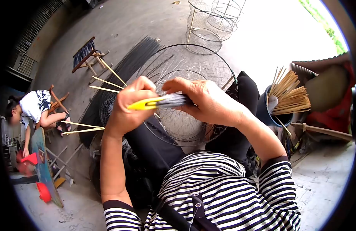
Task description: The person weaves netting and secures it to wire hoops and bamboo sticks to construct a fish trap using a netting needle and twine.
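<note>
A yellow netting needle (pixel 144 104) wound with grey twine lies level between my two hands, above my lap. My left hand (pixel 129 102) is closed, its curled fingers at the yellow end. Around the grey-wound end, my right hand (pixel 208 99) is closed, thumb and forefinger bent. Below them a round wire-hooped net cage (pixel 187 133) rests between my knees, its mesh spread under both hands. Thin bamboo sticks (pixel 104 87) stick out to the left behind my left hand and wrist; their inner ends are hidden.
At right stands a dark bucket (pixel 264 111) full of bamboo sticks (pixel 289 94). Dark rods (pixel 126 63) lie on the floor ahead, near a folding stool (pixel 84 56). A finished-looking net cage (pixel 205 34) stands farther off. A seated person (pixel 35 106) is at left, beside a board (pixel 43 165).
</note>
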Demonstrator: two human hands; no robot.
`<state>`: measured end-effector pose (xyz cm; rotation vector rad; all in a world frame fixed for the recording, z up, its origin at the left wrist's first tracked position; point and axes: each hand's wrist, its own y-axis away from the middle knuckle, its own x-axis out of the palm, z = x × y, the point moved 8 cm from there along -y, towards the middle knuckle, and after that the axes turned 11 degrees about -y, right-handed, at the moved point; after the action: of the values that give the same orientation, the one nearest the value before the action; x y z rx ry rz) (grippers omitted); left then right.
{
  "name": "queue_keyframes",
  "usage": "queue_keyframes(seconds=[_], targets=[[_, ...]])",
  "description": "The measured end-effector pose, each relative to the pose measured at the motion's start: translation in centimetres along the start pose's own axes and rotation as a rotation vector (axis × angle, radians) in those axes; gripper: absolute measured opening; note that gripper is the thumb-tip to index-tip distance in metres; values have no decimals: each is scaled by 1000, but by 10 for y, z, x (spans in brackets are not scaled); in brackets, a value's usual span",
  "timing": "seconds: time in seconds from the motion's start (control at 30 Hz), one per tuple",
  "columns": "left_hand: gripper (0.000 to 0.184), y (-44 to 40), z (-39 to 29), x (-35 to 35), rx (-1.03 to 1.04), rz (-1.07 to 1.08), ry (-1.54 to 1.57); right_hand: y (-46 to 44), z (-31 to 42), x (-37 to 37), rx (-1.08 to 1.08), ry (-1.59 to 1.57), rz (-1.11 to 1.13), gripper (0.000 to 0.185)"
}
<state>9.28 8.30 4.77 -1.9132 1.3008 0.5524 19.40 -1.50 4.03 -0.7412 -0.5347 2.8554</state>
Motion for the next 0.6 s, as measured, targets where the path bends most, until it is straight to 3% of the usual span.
queue_keyframes(seconds=[0.1, 0.2, 0.3, 0.4, 0.47, 0.53, 0.6], targets=[[18, 15, 14, -2, -7, -44, 68, 7, -33, 13, 87, 86, 114, 29], [20, 20, 29, 0, -57, -46, 4, 26, -29, 8, 127, 453, 112, 22], [28, 28, 57, 0, -211, -75, -92, 56, 22, 5, -124, 572, -72, 19], [34, 18, 53, 10, -199, -59, -123, 67, 23, 30, -211, 632, 19, 27], [42, 3, 21, -5, -92, -218, -271, 65, 14, 39, -207, 671, 48, 34], [38, -9, -21, -13, 31, -202, -66, 58, 13, 44, -192, 678, 62, 34], [27, -18, -28, 15, 6, 75, 443, 56, 10, 49, -229, 716, 39, 35]])
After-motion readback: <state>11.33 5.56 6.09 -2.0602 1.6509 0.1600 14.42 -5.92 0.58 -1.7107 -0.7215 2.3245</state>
